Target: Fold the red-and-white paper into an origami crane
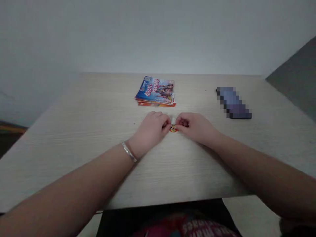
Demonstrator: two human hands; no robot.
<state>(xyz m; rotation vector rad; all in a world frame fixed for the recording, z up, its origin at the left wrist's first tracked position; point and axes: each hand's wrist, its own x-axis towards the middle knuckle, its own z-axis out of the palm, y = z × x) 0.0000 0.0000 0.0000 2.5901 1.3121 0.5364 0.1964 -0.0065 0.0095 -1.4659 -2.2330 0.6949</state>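
Between my two hands, low over the table, is a small, rounded, brightly coloured piece (173,128) in red, yellow and green. A whitish bit shows just behind it, too blurred to name. My left hand (154,126), with a silver bangle on its wrist, pinches the piece's left edge between thumb and finger. From the other side, my right hand (195,126) pinches its right edge, with the other fingers curled in. The fingertips of both hands nearly meet and hide parts of the piece. Its exact kind is too small to tell.
A stack of colourful booklets (156,90) with a blue top cover lies beyond my hands. To the right rests a dark phone (233,102), partly pixelated. The pale wooden table (98,95) meets a wall (168,36) at the back; its front edge is close to my body.
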